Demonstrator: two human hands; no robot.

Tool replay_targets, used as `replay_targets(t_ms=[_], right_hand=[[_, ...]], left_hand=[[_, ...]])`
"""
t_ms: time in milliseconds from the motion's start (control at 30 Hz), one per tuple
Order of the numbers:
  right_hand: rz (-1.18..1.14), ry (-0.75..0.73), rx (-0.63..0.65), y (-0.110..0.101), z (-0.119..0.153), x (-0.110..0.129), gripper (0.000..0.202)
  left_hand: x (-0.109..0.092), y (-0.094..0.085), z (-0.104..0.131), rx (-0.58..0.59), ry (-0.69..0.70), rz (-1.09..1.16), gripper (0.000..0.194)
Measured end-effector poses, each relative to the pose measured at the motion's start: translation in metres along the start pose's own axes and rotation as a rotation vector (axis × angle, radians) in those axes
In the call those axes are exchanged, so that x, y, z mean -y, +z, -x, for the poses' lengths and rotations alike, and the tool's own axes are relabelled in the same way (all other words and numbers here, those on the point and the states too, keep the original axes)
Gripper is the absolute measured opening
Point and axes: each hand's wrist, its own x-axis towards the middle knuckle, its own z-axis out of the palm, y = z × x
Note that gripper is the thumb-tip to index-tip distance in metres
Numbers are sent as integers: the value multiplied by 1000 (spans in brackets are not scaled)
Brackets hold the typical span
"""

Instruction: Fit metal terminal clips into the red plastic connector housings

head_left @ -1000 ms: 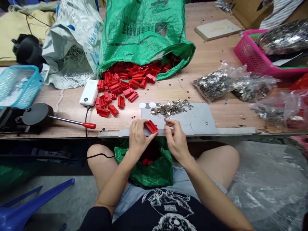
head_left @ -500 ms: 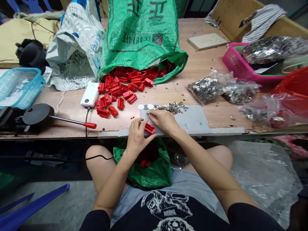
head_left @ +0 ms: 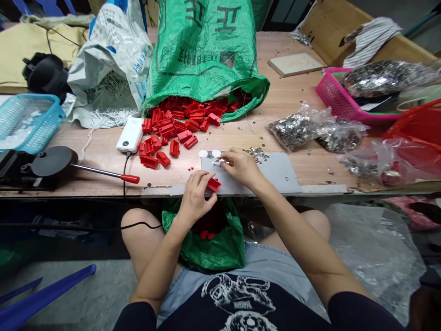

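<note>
My left hand [head_left: 197, 197] is closed on a red plastic part [head_left: 214, 185] at the front edge of the grey mat [head_left: 275, 170]. Above and right of it, my right hand [head_left: 239, 168] reaches over the mat with thumb and fingertips pinched among small shiny metal pieces [head_left: 257, 154]; what they hold is too small to name. Two white discs [head_left: 203, 154] lie by the mat's back left corner. Many red parts [head_left: 165, 131] spill out of a green woven sack [head_left: 206, 59] behind my hands.
A lever tool [head_left: 55, 162] and white power bank [head_left: 130, 134] stand on the left, near a blue basket [head_left: 51, 124]. Bags of metal pieces [head_left: 292, 128] and a pink basket [head_left: 336, 94] are on the right. A green bag [head_left: 220, 248] hangs below the table edge.
My right hand has moved slightly right, over the metal pieces. The thumb of my left hand has drawn in toward its fingers, and the red part remains at its fingertips.
</note>
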Motion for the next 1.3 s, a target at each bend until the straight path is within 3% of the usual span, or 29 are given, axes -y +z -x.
replay_targets(t_ms=[167,267,433,567,767,967,1133,1300], right_hand=[[86,-62,104,10,-6,11,19],[32,-27,57,8,-4,4,16],[-90,21,-15,-2,9,-11,15],[-76,65,-20,0,13,-2,10],[48,200,-68,22,8,21,12],[-141,82,-81,16,18,4,8],[-174,78,-129,7,39,-6,10],[-70,84,-121,13,40,2,16]], left_hand=[[5,4,1,-84,-31,-83,37],[5,5,0,-108,-73,-159,32],[3,11,-5,-99,-113,-225,39],[1,16,-5,-103,-123,-181,56],[-2,13,-5,-127,-205,-153,70],[-3,8,-6,-117,-215,-53,60],[-2,2,-7,-237,-281,203,47],[-4,8,-10,-314,-133,127,50]])
